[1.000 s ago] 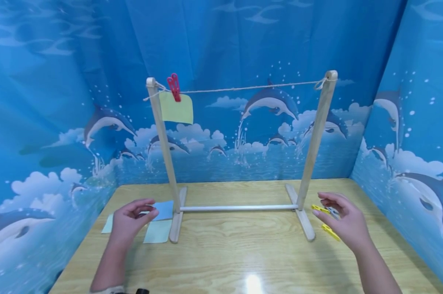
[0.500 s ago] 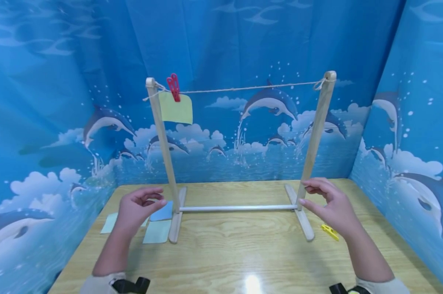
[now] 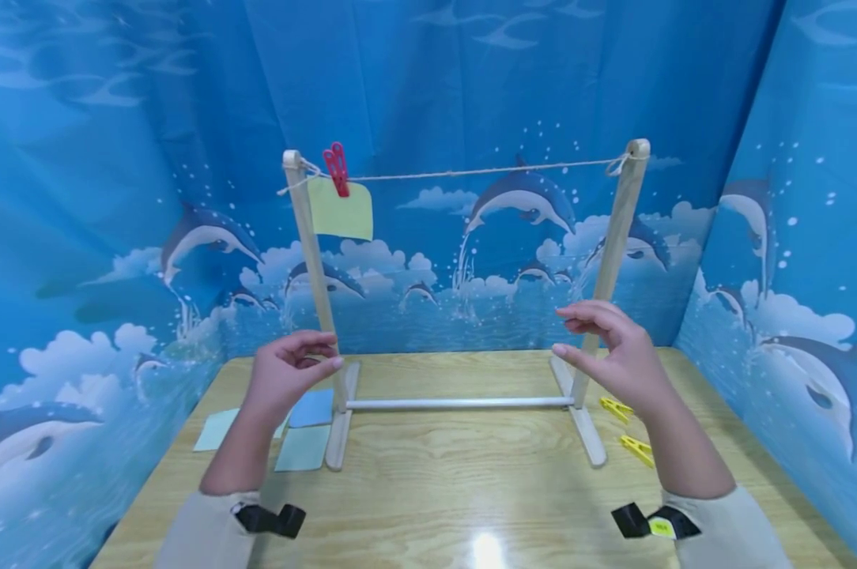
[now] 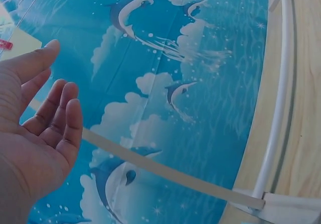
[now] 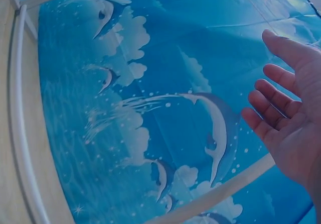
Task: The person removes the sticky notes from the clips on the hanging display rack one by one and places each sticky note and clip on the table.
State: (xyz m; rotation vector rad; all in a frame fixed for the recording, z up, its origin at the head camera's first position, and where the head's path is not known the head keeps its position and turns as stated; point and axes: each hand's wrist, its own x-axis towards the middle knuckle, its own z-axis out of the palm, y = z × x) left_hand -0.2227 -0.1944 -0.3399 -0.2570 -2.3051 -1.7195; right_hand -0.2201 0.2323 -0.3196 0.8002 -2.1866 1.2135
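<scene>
My left hand (image 3: pixel 293 367) is raised at the left post (image 3: pixel 318 284) of a wooden frame, its fingers loosely bent and nothing in them. In the left wrist view that hand (image 4: pixel 42 118) shows an empty palm. The right hand (image 3: pixel 613 352), also empty, overlaps the right post (image 3: pixel 617 229), thumb apart from the fingers. A string (image 3: pixel 464 171) runs between the post tops. Near its left end, a red clothespin (image 3: pixel 337 170) holds a yellow-green paper note (image 3: pixel 343 212) hanging from the string.
On the table's left lie a blue note (image 3: pixel 311 408), a pale green note (image 3: pixel 303 449) and other notes partly behind the left arm. Two yellow clothespins (image 3: pixel 616 408) lie right of the frame. A white bar (image 3: pixel 457 403) joins the frame's feet; a dolphin-print curtain (image 3: pixel 428 95) surrounds the table.
Both hands have risen and moved inward, the right one from over the yellow clothespins to in front of the right post. The hung note and red clothespin have stayed put.
</scene>
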